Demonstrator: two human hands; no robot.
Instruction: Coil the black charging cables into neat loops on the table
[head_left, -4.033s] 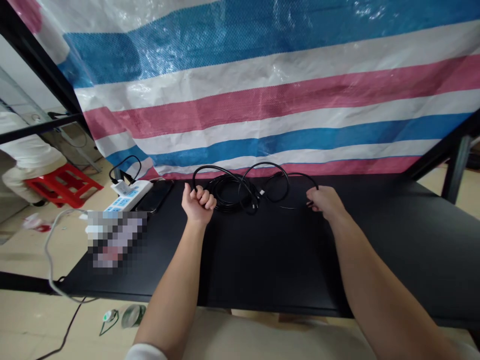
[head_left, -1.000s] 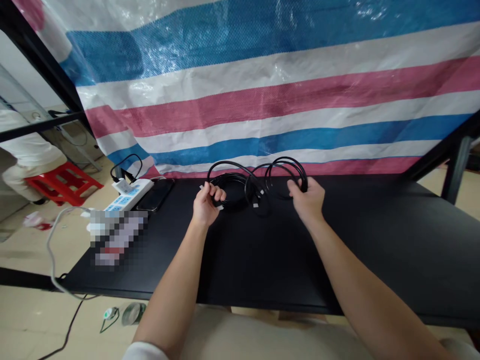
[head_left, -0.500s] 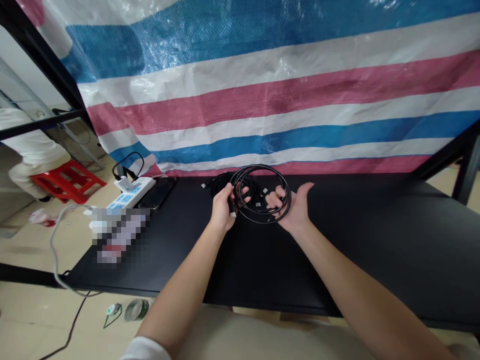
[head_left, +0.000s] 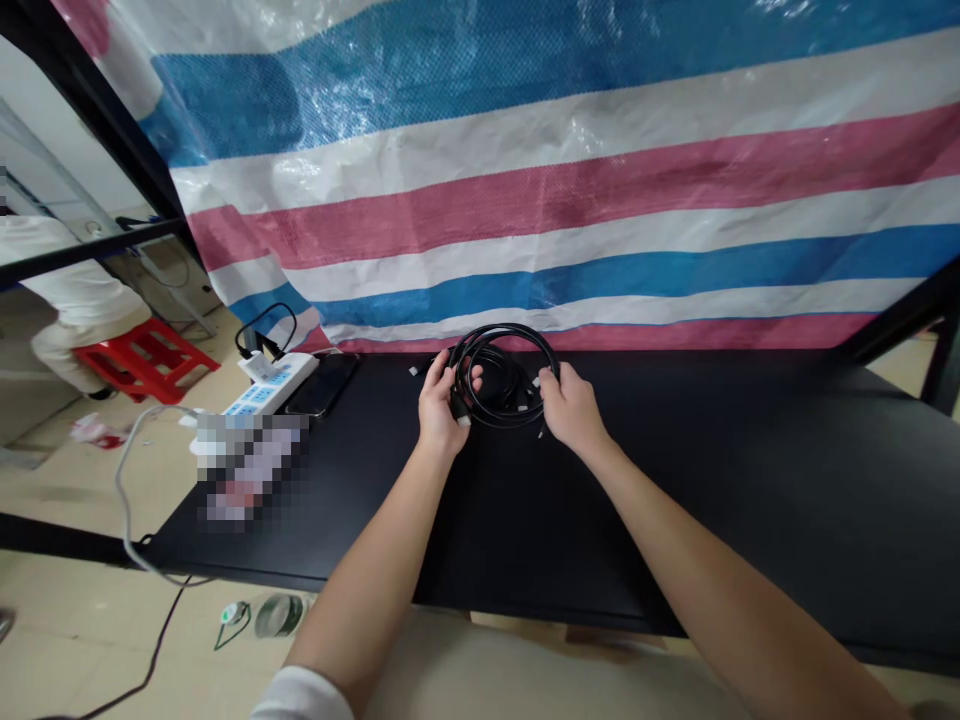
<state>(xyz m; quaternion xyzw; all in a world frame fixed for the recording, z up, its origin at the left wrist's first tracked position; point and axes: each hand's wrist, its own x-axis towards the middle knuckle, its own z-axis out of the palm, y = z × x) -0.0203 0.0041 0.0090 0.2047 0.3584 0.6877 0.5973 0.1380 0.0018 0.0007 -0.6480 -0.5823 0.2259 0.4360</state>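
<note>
A coiled black cable (head_left: 517, 330) is held up between my two hands above the black table (head_left: 487, 530). My left hand (head_left: 442, 405) grips the coil's left side, near a connector (head_left: 460, 408) with a pale metal end. On the right side of the loops, my right hand (head_left: 570, 402) is closed around the cable, thumb pressed against the fingers. Behind the held coil lies a pile of more black cables (head_left: 506, 378) on the table, partly hidden by the loops and the left hand. Several pale connector ends stick out of that pile.
A white power strip (head_left: 274, 388) with a plugged-in charger and a phone (head_left: 324, 385) are at the table's left. A blurred-out item (head_left: 251, 475) lies nearby. A striped tarp (head_left: 525, 210) hangs behind. Beyond the left edge, a person sits on a red stool (head_left: 150, 355).
My right hand's fingers, spread with the thumb out before, have closed on the coil. The loops are drawn narrower, and the left hand still holds its side.
</note>
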